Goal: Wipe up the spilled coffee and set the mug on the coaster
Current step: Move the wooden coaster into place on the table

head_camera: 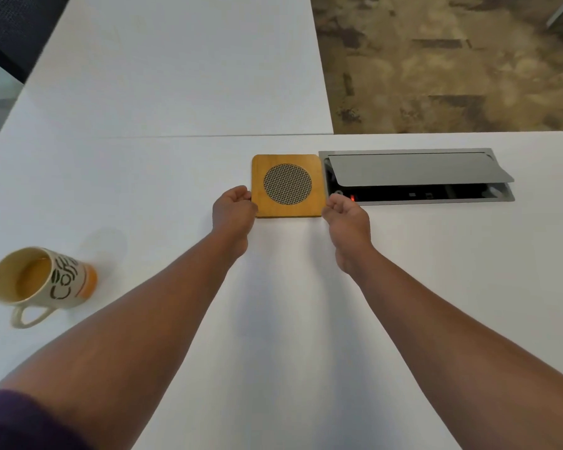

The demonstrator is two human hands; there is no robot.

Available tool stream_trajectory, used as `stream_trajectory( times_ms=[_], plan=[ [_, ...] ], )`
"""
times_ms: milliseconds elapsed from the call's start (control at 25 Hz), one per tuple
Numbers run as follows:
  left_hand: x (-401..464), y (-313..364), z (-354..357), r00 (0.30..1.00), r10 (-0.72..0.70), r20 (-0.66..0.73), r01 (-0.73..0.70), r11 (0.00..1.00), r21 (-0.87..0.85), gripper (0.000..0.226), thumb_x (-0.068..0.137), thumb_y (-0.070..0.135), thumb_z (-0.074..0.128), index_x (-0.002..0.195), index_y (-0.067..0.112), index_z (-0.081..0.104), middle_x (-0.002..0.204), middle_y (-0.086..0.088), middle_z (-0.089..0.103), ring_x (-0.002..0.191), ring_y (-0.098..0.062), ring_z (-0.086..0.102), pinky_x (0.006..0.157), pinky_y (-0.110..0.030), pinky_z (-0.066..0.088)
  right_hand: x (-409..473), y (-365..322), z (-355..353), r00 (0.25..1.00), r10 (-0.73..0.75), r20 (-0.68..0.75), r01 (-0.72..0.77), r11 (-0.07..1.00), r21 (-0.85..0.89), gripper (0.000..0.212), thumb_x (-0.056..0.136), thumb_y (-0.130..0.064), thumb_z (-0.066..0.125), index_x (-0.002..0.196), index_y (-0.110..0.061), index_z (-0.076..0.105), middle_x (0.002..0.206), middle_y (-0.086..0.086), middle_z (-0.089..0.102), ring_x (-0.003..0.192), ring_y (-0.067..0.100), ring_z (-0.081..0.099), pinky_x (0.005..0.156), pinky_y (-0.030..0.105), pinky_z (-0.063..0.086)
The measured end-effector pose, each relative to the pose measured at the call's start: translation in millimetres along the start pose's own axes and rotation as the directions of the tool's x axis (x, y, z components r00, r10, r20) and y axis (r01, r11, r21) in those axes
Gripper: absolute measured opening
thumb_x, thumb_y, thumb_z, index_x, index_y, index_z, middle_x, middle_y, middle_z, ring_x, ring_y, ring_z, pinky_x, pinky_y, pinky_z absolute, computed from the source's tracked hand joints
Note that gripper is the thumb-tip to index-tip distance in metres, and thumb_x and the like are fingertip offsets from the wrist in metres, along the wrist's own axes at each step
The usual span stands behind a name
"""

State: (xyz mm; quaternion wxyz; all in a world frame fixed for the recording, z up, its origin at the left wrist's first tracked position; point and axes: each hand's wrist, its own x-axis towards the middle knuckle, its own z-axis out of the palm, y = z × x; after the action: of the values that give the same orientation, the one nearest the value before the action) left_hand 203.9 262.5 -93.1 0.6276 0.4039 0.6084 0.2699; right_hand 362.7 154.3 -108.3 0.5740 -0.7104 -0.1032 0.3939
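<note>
Both hands are out over the white desk (176, 319), one at each side of the square wooden coaster (287, 186). The left hand (234, 209) has its fingers curled in against the coaster's left edge, gripping it near the near-left corner. The right hand (346, 214) mirrors it, fingers curled at the right edge by the near-right corner, pinching there. The coaster lies flat on the desk, a round woven mesh disc set in its middle, and its right side sits just beside the metal cable box (416, 177) sunk into the desk, whose grey lid is tilted open with a small red light glowing inside.

Well off to the left, near the desk's edge, stands the coffee mug (43, 280), cream-coloured with dark lettering and an orange band at its base, handle pointing toward the person, brown coffee inside. It's well apart from the coaster. A faint wet sheen shows on the desk just beyond the mug. A dark purple sleeve (23, 420) shows at the lower left
</note>
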Motion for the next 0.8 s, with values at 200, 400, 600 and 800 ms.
stream_trajectory(
  times_ms=[200, 400, 600, 800],
  plan=[
    [0, 5, -4, 0.998, -0.053, -0.019, 0.052, 0.997, -0.06, 0.049, 0.087, -0.016, 0.056, 0.131, 0.005, 0.061, 0.104, -0.003, 0.069, 0.099, -0.021, 0.065, 0.085, -0.032, 0.057, 4, -2, 1, 0.995, 0.071, -0.071, -0.061, 0.99, 0.128, 0.035, 0.09, -0.004, 0.072, 0.123, -0.012, 0.067, 0.105, -0.004, 0.07, 0.091, 0.006, 0.065, 0.079, 0.016, 0.051],
    [-32, -7, -26, 0.985, -0.043, 0.169, 0.072, 0.983, -0.167, 0.051, 0.078, -0.029, 0.052, 0.12, -0.002, 0.067, 0.076, 0.0, 0.072, 0.07, -0.012, 0.069, 0.06, -0.02, 0.054, -15, 6, -15, 0.994, 0.105, 0.007, -0.103, 0.968, 0.231, 0.033, 0.089, 0.006, 0.068, 0.118, -0.011, 0.067, 0.103, 0.007, 0.069, 0.086, 0.015, 0.064, 0.067, 0.022, 0.053],
    [-74, -34, -56, 0.976, 0.017, 0.219, -0.004, 0.998, -0.059, 0.049, 0.076, -0.024, 0.059, 0.115, 0.003, 0.071, 0.112, -0.016, 0.075, 0.098, -0.024, 0.071, 0.09, -0.035, 0.058, -66, 25, -32, 0.999, 0.025, 0.042, -0.026, 0.999, 0.04, 0.034, 0.091, 0.0, 0.069, 0.121, -0.013, 0.069, 0.084, -0.004, 0.062, 0.077, 0.006, 0.061, 0.076, 0.022, 0.055],
    [-120, -61, -87, 0.982, 0.091, 0.164, -0.105, 0.991, 0.079, 0.031, 0.084, -0.008, 0.072, 0.107, 0.012, 0.076, 0.096, -0.005, 0.078, 0.087, -0.012, 0.072, 0.08, -0.025, 0.057, -125, 46, -49, 0.999, 0.016, 0.042, -0.011, 0.993, -0.117, 0.027, 0.086, -0.011, 0.078, 0.112, -0.016, 0.07, 0.086, -0.004, 0.061, 0.074, 0.008, 0.059, 0.066, 0.02, 0.052]
  ],
)
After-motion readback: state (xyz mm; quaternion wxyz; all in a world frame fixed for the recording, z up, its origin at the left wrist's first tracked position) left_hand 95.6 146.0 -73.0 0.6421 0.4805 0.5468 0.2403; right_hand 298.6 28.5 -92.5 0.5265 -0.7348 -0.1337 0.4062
